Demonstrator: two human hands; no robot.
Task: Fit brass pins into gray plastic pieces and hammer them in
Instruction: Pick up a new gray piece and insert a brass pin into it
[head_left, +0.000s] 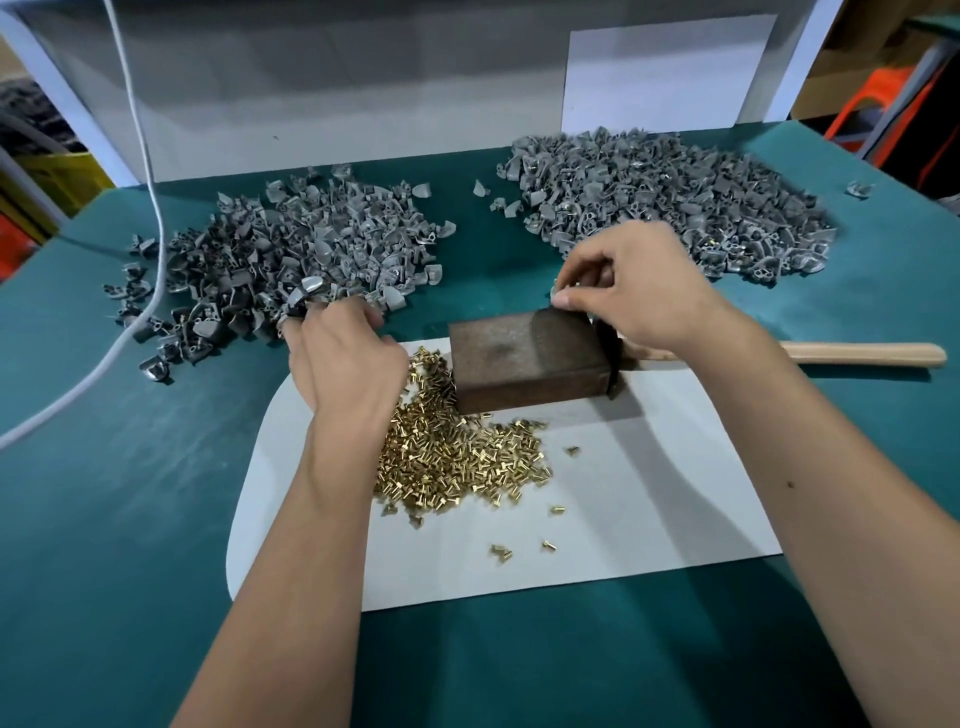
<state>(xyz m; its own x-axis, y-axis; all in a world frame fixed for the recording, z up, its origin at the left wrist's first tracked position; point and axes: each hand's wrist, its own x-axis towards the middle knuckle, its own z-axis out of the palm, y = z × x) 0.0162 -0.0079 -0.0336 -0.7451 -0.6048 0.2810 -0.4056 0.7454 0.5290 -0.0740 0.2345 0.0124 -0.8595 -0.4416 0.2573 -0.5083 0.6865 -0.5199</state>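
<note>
Far left on the green table cover (104, 493) lies a loose heap of gray plastic pieces (270, 254), a white cable (150, 208) crossing its left edge. The left hand (345, 358) rests at the heap's near edge, fingers curled and gripping at least one gray piece (306, 291) that shows above the knuckles. These pieces look light, rigid and curved, so likely to skid or roll; a pinch across the flat flanks seems the surest hold.

Near centre, on a white sheet (623, 493), a pile of brass pins (457, 457) lies just beside the left wrist. The pins appear small, hard and smooth, apt to roll and slip; best taken singly by the shank, head up.

Touching the pile's far edge stands a rusty steel block (524, 358), evidently heavy and a stable anvil.

The right hand (639, 291) hovers at the block's far right corner, thumb and forefinger pinching a small item, too hidden to identify. Behind it lies a hammer, its wooden handle (862, 354) pointing right.

Far right sits a second heap of gray pieces (670, 197), some showing brass.
</note>
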